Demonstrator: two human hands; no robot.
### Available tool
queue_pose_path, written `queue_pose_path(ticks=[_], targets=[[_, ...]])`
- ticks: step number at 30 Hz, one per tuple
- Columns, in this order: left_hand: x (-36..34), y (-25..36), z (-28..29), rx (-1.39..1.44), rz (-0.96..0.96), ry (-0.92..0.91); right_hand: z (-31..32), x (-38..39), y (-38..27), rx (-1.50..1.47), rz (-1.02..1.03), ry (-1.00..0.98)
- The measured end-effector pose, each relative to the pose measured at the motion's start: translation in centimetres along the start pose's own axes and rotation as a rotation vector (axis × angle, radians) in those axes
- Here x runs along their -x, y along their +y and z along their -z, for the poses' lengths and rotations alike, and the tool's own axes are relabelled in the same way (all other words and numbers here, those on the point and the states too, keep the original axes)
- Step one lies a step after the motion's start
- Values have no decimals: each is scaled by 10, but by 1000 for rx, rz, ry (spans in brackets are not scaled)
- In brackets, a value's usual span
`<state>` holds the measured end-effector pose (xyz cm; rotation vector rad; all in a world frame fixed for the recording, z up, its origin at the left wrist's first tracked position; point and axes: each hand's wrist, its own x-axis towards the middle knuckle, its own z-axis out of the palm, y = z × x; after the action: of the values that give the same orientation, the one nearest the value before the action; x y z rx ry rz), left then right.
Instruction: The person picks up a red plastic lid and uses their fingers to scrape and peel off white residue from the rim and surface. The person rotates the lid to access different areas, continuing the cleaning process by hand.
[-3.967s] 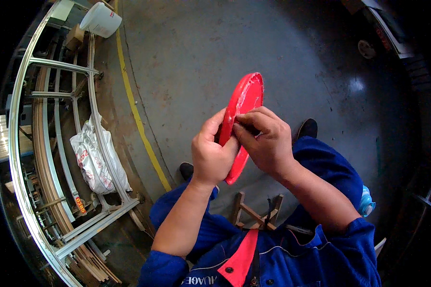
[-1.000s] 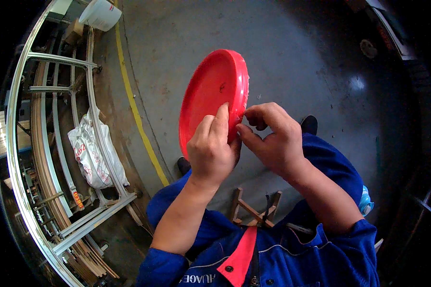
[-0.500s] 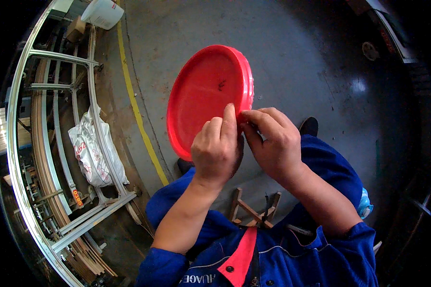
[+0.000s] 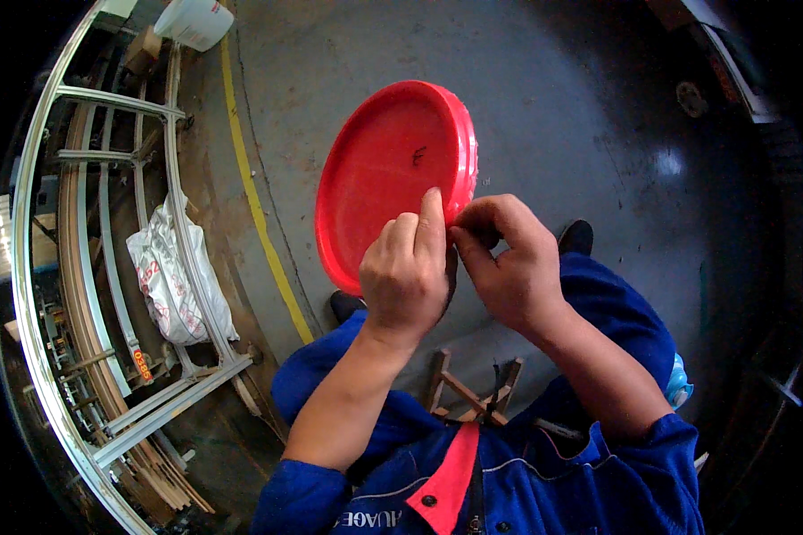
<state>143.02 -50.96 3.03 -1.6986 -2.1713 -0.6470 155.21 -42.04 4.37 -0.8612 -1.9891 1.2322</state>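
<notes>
A red round lid (image 4: 375,160) with a raised rim and a small dark mark on its face is held tilted on its side in front of me. My left hand (image 4: 406,276) grips the lid at its lower right part, with fingers over the near face and the thumb hidden. My right hand (image 4: 513,263) is closed against the right edge of the rim, thumb and bent index finger pinched there beside the left fingertips. Whether anything small is between those fingertips is hidden.
At left stands a metal frame rack (image 4: 116,100) with a white sack (image 4: 178,285) and long strips, beside a white bucket (image 4: 192,22) and cardboard box. A yellow line (image 4: 277,267) runs along the floor. A wooden folding stand (image 4: 464,388) sits between my legs, a blue container (image 4: 676,383) by my right leg.
Over four seconds the lid has turned from edge-on to show its broad face. In the last second it opened further toward me, and my right fingers moved slightly up, closer to my left fingertips.
</notes>
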Motion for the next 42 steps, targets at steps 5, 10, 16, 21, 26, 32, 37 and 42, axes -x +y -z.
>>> queue_pose_path(ticks=[5,10,16,21,26,32,37,42], targets=[[2,-1,2,-11,-33,13,2,-3,-5,40,16,44],[6,0,1,-20,-27,-22,1,-6,-1,170,88,48],[10,6,-1,29,27,-66,-5,-7,4,329,72,16],[1,1,-1,96,45,0,-1,-8,-2,189,144,-44],[-2,-9,3,108,126,-11,9,-4,-1,127,99,-46],[-7,-20,10,270,384,-78,13,-7,-4,-484,-200,9],[-6,-46,9,1246,831,-212,30,-20,4,-819,-439,-58],[-5,-54,19,1879,957,-159,27,-21,4,-1163,-606,-133]])
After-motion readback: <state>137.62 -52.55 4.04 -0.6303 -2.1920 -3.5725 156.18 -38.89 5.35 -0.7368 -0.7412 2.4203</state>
